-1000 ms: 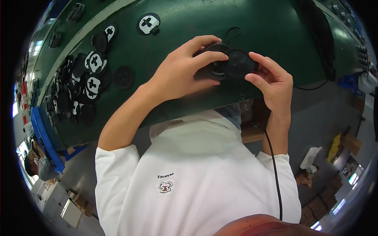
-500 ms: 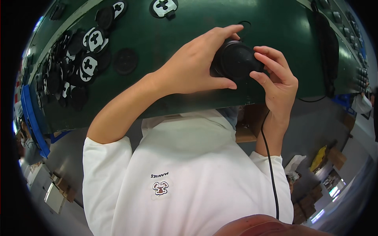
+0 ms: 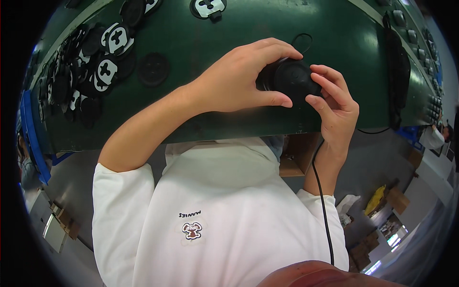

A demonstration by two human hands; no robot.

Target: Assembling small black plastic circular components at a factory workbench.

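Green tabletop (image 3: 201,43) spreads under both hands. Fingers and thumb of the left hand (image 3: 241,79) are clamped around the left side of a black round piece (image 3: 296,79); the right hand (image 3: 338,105) pinches its right rim. It is held over the tabletop's near edge side, a thin cord loop (image 3: 311,44) just beyond. Farther out, a loose black disc (image 3: 153,70) and a pile of black-and-white discs (image 3: 91,71) lie toward the left edge.
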